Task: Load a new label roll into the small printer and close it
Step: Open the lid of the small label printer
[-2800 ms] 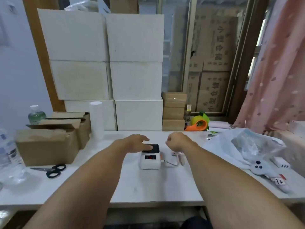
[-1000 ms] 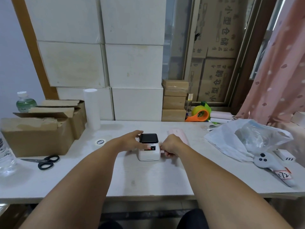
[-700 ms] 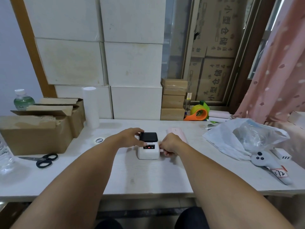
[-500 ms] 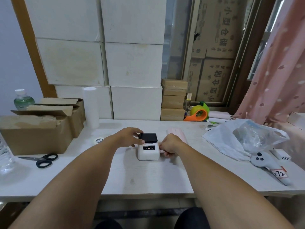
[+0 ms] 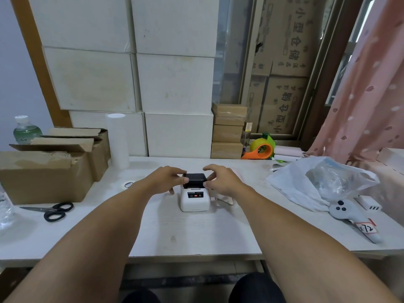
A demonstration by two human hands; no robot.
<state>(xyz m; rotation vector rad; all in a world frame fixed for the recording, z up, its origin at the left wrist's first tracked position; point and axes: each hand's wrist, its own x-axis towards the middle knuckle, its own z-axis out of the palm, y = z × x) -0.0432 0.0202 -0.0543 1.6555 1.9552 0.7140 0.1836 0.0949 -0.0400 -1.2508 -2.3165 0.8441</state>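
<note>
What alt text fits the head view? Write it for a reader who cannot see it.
Both bare hands, left hand and right hand, grip the black lid of a small white label printer on a white table. Scissors and cardboard boxes sit left, a plastic bag right.

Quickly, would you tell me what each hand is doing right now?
Left hand: fingers closed on the black lid of the small white label printer.
Right hand: fingers on the lid's other side.
</note>
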